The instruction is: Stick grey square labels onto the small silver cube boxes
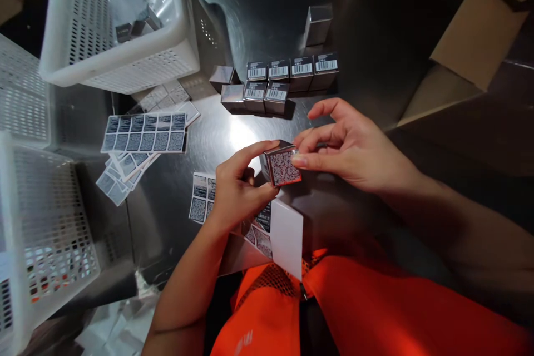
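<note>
The small silver box (280,164) sits between our two hands, just above the steel table (267,5), with a printed label (285,168) on its near face.

Going from large to small: the white basket (119,64) at the top left holds a clear bag with a few dark boxes. The cardboard carton (475,39) lies at the right. On the table, label sheets (144,132) lie fanned at the left, many stickers unused (another sheet (202,197) lies partly under our left wrist). Beyond our hands a cluster of boxes (283,80) stands in two rows showing barcodes, with one single box (317,25) apart behind them.

Our left hand (237,189) is curled, thumb and forefinger pinching the box. Our right hand (354,147) is half open, fingertips (299,160) pressing the label's edge.

We judge the work partly through: this label looks nearly seated, with more boxes waiting.
</note>
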### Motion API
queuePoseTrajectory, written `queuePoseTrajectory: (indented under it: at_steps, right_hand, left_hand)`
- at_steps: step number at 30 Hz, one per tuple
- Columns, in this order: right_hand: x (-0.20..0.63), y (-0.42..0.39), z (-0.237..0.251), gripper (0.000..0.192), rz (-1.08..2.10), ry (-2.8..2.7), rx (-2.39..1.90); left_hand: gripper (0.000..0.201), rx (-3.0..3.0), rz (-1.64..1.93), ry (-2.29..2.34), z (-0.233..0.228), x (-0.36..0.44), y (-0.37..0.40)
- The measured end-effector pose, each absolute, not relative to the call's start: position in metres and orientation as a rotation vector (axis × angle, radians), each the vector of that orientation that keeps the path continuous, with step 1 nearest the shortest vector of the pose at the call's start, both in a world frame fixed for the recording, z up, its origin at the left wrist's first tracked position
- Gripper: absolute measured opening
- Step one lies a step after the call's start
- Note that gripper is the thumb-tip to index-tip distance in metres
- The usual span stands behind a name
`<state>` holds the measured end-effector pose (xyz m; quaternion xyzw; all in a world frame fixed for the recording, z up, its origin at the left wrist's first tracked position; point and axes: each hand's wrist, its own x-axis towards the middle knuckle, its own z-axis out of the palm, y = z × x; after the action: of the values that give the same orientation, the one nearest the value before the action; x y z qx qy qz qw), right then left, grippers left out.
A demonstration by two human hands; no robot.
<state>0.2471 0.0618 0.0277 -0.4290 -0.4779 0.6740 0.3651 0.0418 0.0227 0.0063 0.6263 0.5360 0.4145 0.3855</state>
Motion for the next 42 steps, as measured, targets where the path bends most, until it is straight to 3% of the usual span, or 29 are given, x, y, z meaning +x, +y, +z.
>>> queuePoseTrajectory:
  at_steps: [15,18,23,28,31,35,38,42]
  right_hand:
    - [0.240,0.060,0.025,0.061,1.511,-1.206,-1.153]
    - [0.245,0.069,0.018,0.072,1.652,-1.230,-1.133]
    - [0.245,0.075,0.013,0.074,1.902,-1.318,-1.032]
    - [0.240,0.070,0.010,0.076,1.595,-1.429,-1.081]
    - [0.235,0.068,0.004,0.071,1.529,-1.391,-1.050]
    - [0.227,0.070,0.000,0.078,1.442,-1.508,-1.080]
    - [0.232,0.064,0.014,0.066,1.325,-1.682,-1.125]
    - [0.280,0.043,0.050,0.044,0.838,-1.858,-1.229]
  left_hand:
    - [0.054,1.477,1.032,1.363,0.006,0.044,0.023]
    - [0.052,1.508,1.039,1.325,0.002,0.040,0.022]
    - [0.048,1.755,0.972,1.337,-0.002,0.031,0.019]
    - [0.049,2.280,0.950,1.525,-0.001,0.033,0.024]
    - [0.043,2.260,1.004,1.705,0.002,0.035,0.023]
    - [0.047,2.326,0.948,1.643,0.003,0.033,0.024]
    - [0.048,2.407,0.921,1.523,0.005,0.030,0.019]
    - [0.063,2.527,1.065,1.515,0.005,0.021,0.022]
